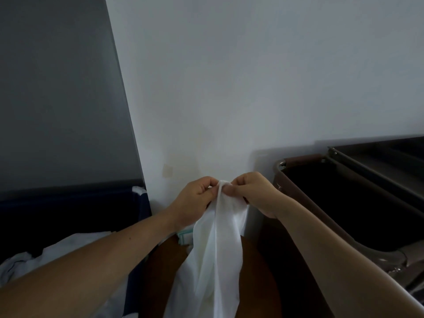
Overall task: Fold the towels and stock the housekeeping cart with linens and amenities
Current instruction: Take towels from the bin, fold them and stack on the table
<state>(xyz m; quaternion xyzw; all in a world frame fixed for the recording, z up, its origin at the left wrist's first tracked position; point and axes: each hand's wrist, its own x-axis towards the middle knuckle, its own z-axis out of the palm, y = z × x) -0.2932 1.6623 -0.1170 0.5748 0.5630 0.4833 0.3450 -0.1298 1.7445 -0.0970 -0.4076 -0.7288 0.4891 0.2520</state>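
Observation:
A thin white cloth hangs straight down from both my hands in front of the white wall. My left hand pinches its top edge from the left. My right hand pinches the same top edge from the right, fingertips almost touching the left ones. The cloth's lower part runs out of the frame at the bottom. The housekeeping cart stands to the right, with a dark open bag compartment and a brown padded rim.
A dark blue bin at the left holds crumpled white linen. A brown surface lies below the cloth, with a folded white item with green stripes on it. The wall is close ahead.

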